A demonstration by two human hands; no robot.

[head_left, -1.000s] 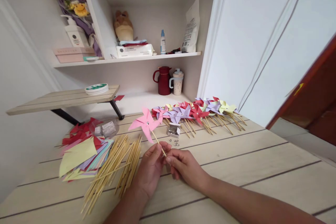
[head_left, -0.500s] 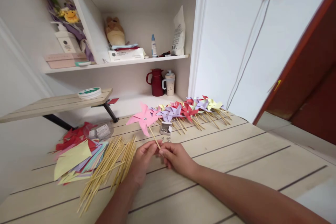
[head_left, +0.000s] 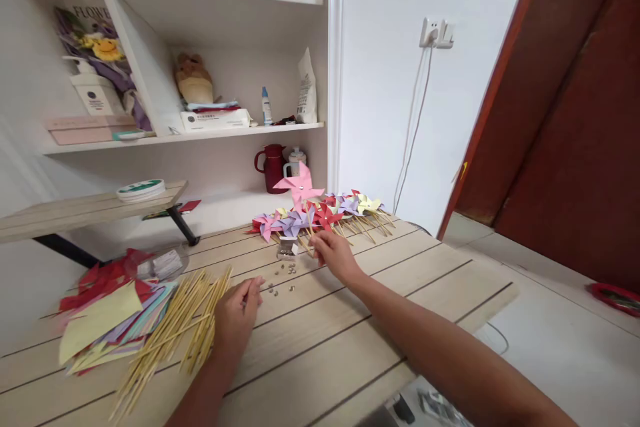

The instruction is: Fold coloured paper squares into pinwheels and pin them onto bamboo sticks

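Note:
My right hand (head_left: pixel 334 255) is closed on the thin wooden stick of a pink paper pinwheel (head_left: pixel 300 185). The pinwheel stands upright, its head just in front of the row of finished pinwheels (head_left: pixel 327 216) in red, purple and yellow. Beside the bundle of wooden sticks (head_left: pixel 165 327), my left hand (head_left: pixel 238 312) rests with curled fingers; whatever they may hold is hidden. Several small metal fasteners (head_left: pixel 291 269) lie loose between the hands. Behind them sits a small open box (head_left: pixel 287 248) with more metal pieces inside.
Left of the sticks lies a pile of coloured paper sheets (head_left: pixel 103 323), with red paper (head_left: pixel 107 278) and a clear plastic container (head_left: pixel 163 265) behind. A small raised shelf (head_left: pixel 95 212) carries a white roll (head_left: pixel 141 190). A red jug (head_left: pixel 274 170) stands at the back.
My right hand has carried the pink pinwheel forward and right toward the other pinwheels. My left hand has let go of its stick and moved left. The view has turned right.

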